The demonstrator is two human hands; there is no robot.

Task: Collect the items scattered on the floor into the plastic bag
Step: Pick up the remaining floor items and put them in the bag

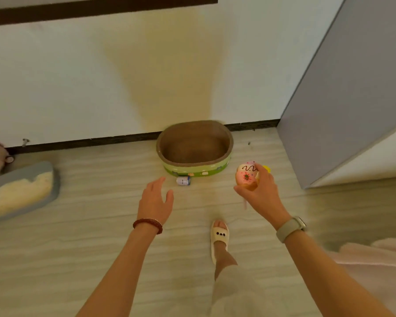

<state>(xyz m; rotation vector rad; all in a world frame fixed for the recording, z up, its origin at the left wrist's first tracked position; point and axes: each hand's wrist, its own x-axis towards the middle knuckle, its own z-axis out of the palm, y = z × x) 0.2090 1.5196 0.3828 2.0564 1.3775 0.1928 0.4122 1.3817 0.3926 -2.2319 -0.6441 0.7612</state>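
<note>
My right hand [262,191] holds a pink toy doughnut [246,176] with a dark squiggle, and a bit of something yellow [266,168] shows behind my fingers. A small white and blue can [183,180] lies on its side on the floor, touching the front of the oval bowl. My left hand [154,199] hovers just left of and below the can, fingers spread, holding nothing. A pale pink plastic sheet [375,255], possibly the bag, shows at the lower right edge.
An oval cardboard bowl with a green rim [194,165] stands against the skirting board. A grey tray of pale litter [23,191] sits at the left. A grey cabinet side [343,88] rises at the right. My slippered foot [218,236] is planted between my arms.
</note>
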